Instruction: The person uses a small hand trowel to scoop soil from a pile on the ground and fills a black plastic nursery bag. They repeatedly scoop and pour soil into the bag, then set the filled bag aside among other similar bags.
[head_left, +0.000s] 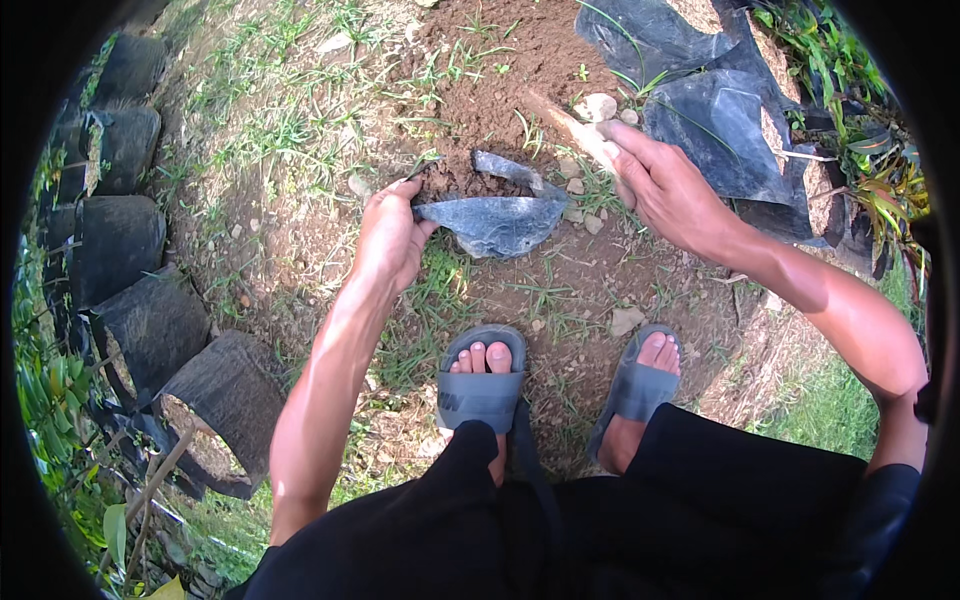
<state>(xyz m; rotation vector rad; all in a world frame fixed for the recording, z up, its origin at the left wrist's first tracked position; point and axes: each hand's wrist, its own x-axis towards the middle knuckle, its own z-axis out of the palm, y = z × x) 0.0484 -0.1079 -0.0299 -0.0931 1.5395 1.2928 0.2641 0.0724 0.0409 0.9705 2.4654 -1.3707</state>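
My left hand (396, 236) grips the left edge of a black plastic grow bag (491, 223), its thumb below the rim. Brown soil (457, 176) shows in the bag's mouth, and the far side of the rim is folded. To the right of the bag, my right hand (660, 180) is closed around a flat piece of wood (566, 124), which points up and left over loose soil (517, 52). The wood's tip does not touch the bag. Part of the wood is hidden by my fingers.
Several black grow bags (120, 229) line the left side, with a stick (161, 476) near the lowest. More black plastic bags (716, 127) lie at the upper right beside leafy plants (885, 180). Small stones (598, 107) and grass dot the ground. My sandalled feet (480, 382) are below the bag.
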